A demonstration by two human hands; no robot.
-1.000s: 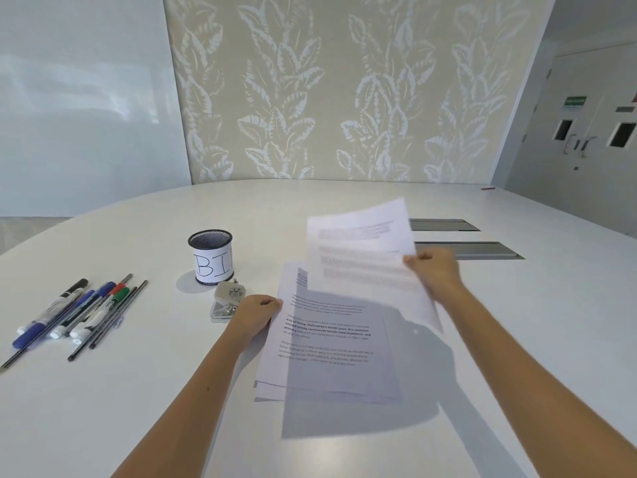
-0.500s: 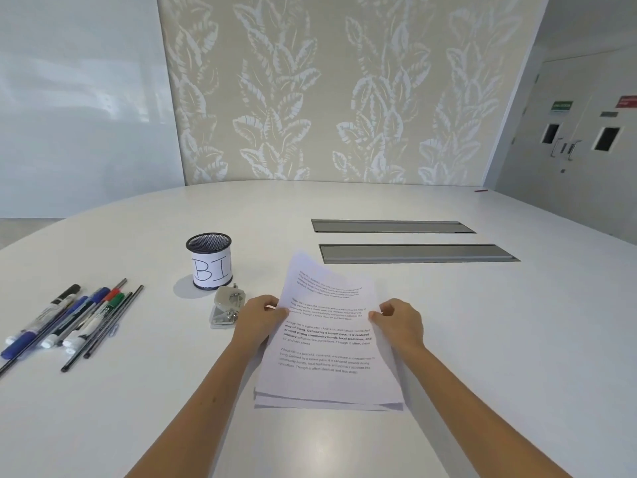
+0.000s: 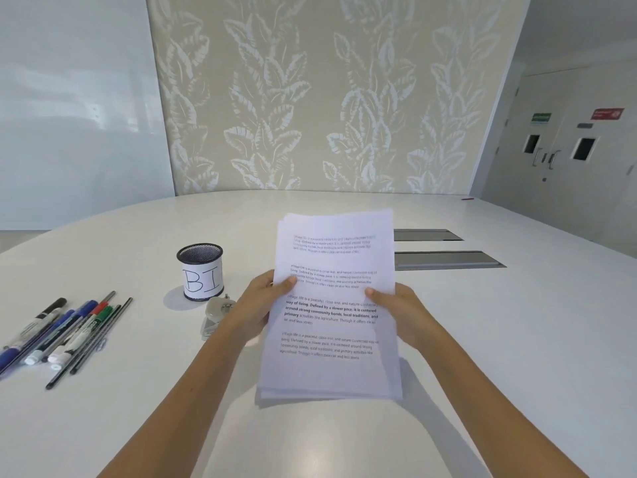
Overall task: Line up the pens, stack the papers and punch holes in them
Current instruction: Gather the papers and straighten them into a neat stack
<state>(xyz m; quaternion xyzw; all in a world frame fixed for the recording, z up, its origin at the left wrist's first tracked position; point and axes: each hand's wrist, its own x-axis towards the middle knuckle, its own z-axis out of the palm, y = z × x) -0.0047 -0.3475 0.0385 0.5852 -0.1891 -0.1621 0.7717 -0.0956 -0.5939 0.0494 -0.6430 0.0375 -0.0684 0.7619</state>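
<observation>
A stack of printed papers (image 3: 332,326) stands nearly upright in front of me, its lower edge on or just above the white table (image 3: 499,339). My left hand (image 3: 256,305) grips its left edge with the thumb on the front sheet. My right hand (image 3: 401,313) grips the right edge the same way. Several pens and markers (image 3: 65,334) lie side by side at the far left of the table. A small grey hole punch (image 3: 213,313) sits just left of my left hand, partly hidden by it.
A black mesh pen cup (image 3: 201,272) with a white label marked "BI" stands behind the hole punch. Two grey cable hatches (image 3: 448,260) are set into the table beyond the papers on the right. A small red object (image 3: 467,199) lies at the far table edge.
My right hand laid its loose sheet on the pile. Both hands then took the stack by its sides and raised it from flat on the table to nearly upright.
</observation>
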